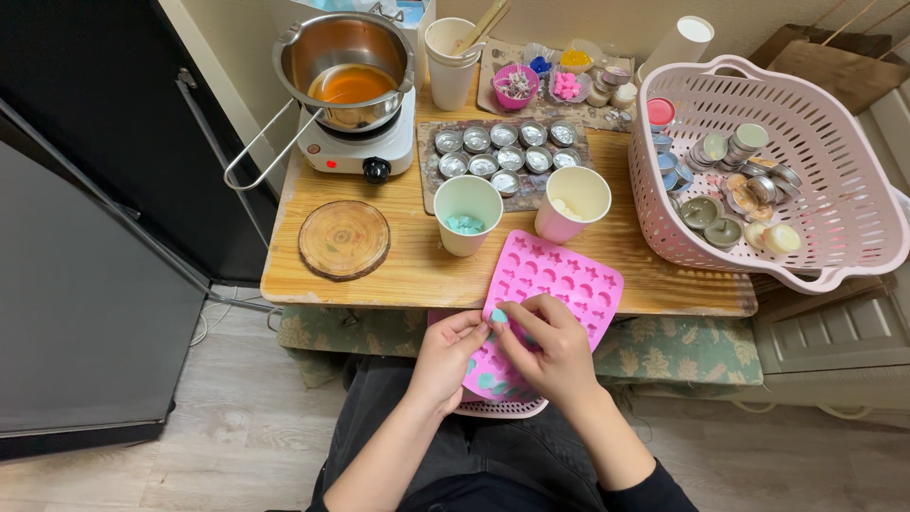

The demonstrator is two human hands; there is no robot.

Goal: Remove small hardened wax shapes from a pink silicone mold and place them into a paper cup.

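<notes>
low wooden table [398, 265] ahead of both hands. beyond the right hand, far side: pink slatted plastic basket [834, 228] holding small metal cups. beyond the left hand: steel pot of amber liquid [351, 71] on a white hotplate. just ahead of the fingers: pale green paper cup [466, 213] and pink paper cup [573, 204].

pink flexible silicone mould with small shaped cavities [559, 280] overhangs the table's near edge, its near end under both hands. left hand [445, 356] pinches the mould edge, fingers closed on it. right hand [555, 346] presses on top, fingers curled; a small teal wax piece [498, 315] sits at the fingertips.

judgement: mould light, floppy; support from beneath, flex near each cavity. wax piece likely brittle, slick; take by its edges.
</notes>
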